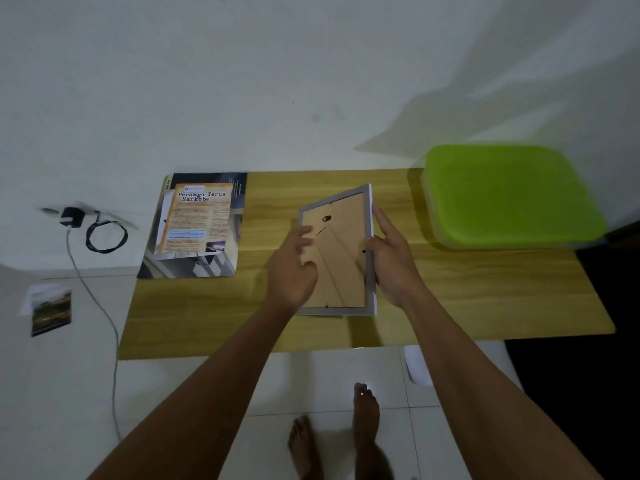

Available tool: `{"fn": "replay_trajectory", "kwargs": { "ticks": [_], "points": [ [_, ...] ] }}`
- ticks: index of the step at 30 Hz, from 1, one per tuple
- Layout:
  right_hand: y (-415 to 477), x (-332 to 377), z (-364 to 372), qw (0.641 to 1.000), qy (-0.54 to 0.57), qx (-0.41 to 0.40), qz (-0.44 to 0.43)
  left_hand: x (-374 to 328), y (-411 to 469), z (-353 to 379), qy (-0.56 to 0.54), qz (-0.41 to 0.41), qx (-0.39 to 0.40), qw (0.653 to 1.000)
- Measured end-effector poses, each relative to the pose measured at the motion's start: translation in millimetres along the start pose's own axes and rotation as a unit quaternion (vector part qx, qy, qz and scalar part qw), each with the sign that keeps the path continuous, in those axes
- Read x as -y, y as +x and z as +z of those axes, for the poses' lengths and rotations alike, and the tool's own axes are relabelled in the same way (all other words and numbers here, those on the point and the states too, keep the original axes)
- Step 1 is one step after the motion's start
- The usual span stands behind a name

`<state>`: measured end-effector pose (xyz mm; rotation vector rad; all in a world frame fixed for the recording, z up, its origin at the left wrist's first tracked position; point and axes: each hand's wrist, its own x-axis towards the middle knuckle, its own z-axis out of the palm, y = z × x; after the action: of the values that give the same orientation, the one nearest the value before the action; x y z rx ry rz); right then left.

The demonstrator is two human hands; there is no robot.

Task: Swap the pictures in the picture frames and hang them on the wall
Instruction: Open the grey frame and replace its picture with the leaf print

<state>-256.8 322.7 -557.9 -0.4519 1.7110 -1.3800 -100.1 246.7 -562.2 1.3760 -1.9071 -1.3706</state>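
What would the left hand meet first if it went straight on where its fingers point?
Most likely the brown backing board of the picture frame that the right hand holds by its edge. The left hand may already touch it; depth is unclear.

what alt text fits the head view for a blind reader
A person holds a grey picture frame, back up, over a wooden table: right hand grips its edge, left hand, blurred, at the backing. A poster and green-lidded box flank it.

Frame (370, 271) grey, backing tan; box lid (509, 192) lime green. Tabletop (485, 289) yellow wood grain; poster (197, 223) orange on dark border.
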Motion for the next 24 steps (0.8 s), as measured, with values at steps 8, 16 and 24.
{"fn": "replay_trajectory", "kwargs": {
  "ticks": [8, 16, 24],
  "points": [
    [2, -23, -14, 0.999, 0.025, -0.028, 0.035, 42, 21, -9, -0.019, -0.157, 0.100, 0.982],
    [33, -59, -17, 0.979, -0.199, 0.010, 0.032, 56, 27, -2, 0.111, -0.078, 0.060, 0.989],
    [37, -72, -13, 0.944, -0.330, 0.000, 0.013, 65, 33, 10, 0.173, -0.048, 0.025, 0.983]
  ]
}}
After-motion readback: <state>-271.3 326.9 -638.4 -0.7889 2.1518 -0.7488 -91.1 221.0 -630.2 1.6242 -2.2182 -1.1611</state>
